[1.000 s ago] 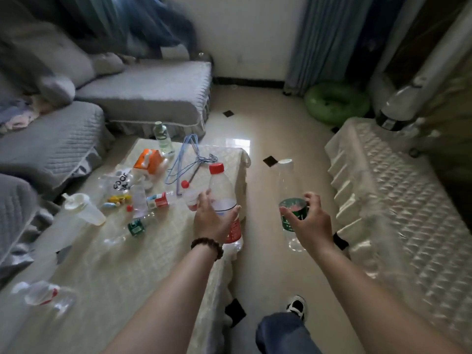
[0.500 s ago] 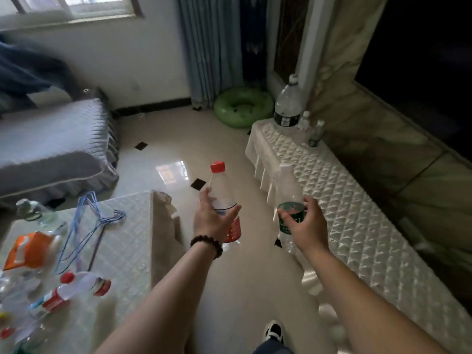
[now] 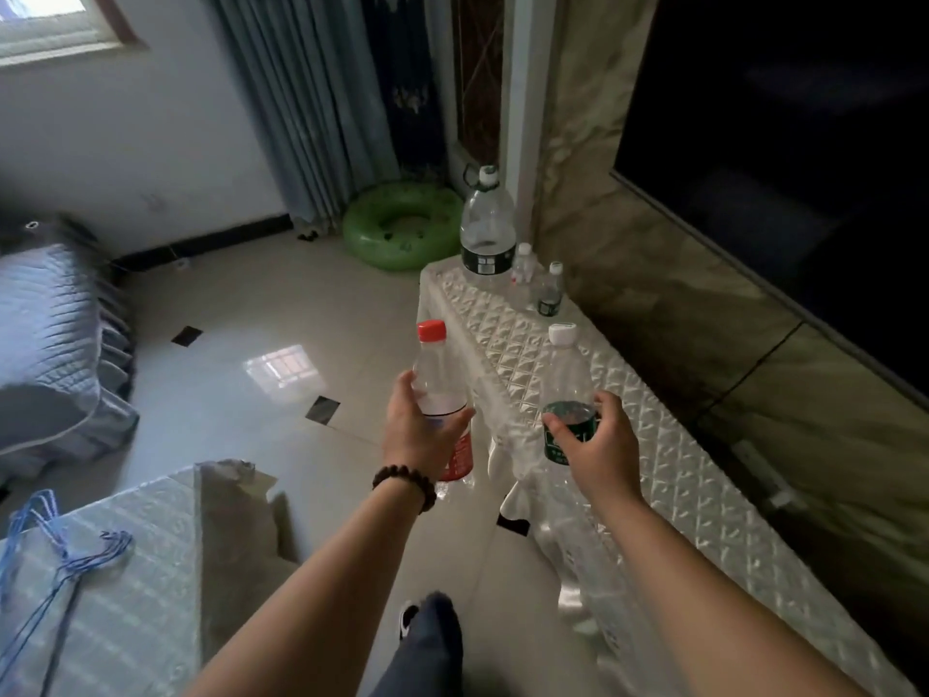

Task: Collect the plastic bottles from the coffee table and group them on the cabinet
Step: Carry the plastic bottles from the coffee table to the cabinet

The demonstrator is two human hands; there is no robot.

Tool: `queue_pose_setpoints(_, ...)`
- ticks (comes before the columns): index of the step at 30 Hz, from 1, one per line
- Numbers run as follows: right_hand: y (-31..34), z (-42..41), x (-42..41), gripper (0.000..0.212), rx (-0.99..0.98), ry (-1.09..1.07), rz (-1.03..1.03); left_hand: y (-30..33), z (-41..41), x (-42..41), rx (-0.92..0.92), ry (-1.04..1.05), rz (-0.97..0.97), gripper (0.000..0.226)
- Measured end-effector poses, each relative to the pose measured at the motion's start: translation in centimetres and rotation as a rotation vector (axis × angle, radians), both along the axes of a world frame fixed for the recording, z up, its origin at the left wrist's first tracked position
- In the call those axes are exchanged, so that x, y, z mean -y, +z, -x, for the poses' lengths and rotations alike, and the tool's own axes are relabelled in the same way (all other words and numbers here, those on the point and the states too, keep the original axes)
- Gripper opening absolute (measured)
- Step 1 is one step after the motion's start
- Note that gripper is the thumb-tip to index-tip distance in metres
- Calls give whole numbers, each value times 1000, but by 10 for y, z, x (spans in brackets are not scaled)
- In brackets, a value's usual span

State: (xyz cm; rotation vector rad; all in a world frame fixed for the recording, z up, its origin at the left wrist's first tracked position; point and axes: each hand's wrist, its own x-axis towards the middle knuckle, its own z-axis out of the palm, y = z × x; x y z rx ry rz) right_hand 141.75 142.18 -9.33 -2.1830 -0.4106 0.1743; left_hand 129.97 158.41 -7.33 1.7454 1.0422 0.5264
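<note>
My left hand (image 3: 420,432) grips a clear bottle with a red cap and red label (image 3: 438,367), held upright over the floor beside the cabinet. My right hand (image 3: 595,442) grips a clear bottle with a white cap and green label (image 3: 565,374), upright above the cabinet's near edge. The cabinet (image 3: 673,475) is long, low and draped in a quilted white cover. At its far end stand a large bottle with a dark label (image 3: 486,233) and two small bottles (image 3: 540,284). A corner of the coffee table (image 3: 141,570) shows at lower left.
Blue wire hangers (image 3: 45,550) lie on the coffee table. A grey sofa (image 3: 55,339) is at the left, a green swim ring (image 3: 402,223) on the floor by the curtains. A dark TV screen (image 3: 784,158) hangs above the cabinet. Tiled floor runs between table and cabinet.
My view has swung right from the coffee table toward the cabinet. Both hands have carried their bottles closer to the cabinet, the right one now above its edge.
</note>
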Motion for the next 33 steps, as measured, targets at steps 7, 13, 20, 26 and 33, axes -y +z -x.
queue_pose_setpoints(7, -26, -63, -56, 68, -71, -85, 33, -34, -77, -66, -71, -78, -9, 84)
queue_pose_setpoints(13, -41, -125, -140, 71, -135, -170, 79, -59, -150, -157, -99, -151, 12, 81)
queue_pose_setpoints(20, -47, -186, -228, 71, -182, -266, 111, -74, -223, -248, -161, -249, 47, 81)
queue_pose_setpoints(26, -64, -224, -258, 71, -236, -281, 124, -91, -272, -284, -207, -299, 65, 86)
queue_pose_setpoints(33, -104, -274, -275, 74, -293, -264, 125, -141, -322, -307, -269, -319, 25, 88)
